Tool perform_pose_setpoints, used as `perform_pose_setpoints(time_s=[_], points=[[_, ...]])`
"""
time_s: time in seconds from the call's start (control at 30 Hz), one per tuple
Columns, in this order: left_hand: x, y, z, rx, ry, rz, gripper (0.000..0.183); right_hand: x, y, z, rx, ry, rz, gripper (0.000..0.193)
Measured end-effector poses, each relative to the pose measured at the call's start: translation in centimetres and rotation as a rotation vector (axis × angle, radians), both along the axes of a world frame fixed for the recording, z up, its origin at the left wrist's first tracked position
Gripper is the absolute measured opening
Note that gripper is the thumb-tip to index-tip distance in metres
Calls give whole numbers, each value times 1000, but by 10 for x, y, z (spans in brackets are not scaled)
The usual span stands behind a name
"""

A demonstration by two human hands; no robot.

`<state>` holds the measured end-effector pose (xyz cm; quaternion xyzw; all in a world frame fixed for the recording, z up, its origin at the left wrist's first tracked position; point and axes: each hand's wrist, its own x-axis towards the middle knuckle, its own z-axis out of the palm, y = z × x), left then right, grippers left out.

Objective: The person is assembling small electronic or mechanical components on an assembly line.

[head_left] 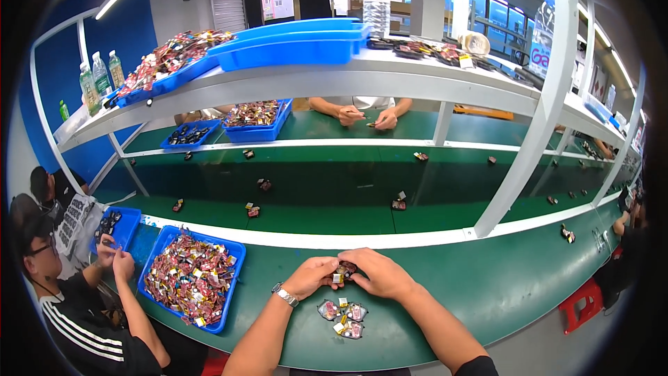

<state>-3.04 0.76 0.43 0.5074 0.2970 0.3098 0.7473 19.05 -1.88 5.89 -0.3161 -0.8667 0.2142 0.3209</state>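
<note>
Both my hands meet over the green work table [292,338], close to its front edge. Between them is a small electronic assembly [339,278] with a dark casing, reddish circuit board and a whitish-yellow block. My left hand [312,279], with a metal-band watch at the wrist, pinches it from the left. My right hand [379,273] curls over it from the right, its fingertips on the assembly and partly hiding it. Just below lies a little cluster of similar assemblies [346,318], with dark casings, red boards and pale yellow-white blocks.
Left of my arms, a blue bin [235,285] is heaped with red-board parts. Beyond the white rail [313,240], scattered assemblies lie on a dark green belt [327,195]. A raised shelf [292,87] carries blue trays and bottles. One co-worker sits left; another's hands work opposite.
</note>
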Motion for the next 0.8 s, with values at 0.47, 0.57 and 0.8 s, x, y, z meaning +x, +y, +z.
perform_pose_setpoints(time_s=[0.47, 0.57, 0.8], points=[[25, -9, -5, 83, -63, 218, 35, -17, 1, -30, 194, 90, -453, 20], [25, -9, -2, 137, -124, 177, 34, -10, 8, -29, 211, 122, -325, 21], [23, -7, -12, 144, -143, 151, 33, -7, 11, -31, 237, 49, -277, 24]])
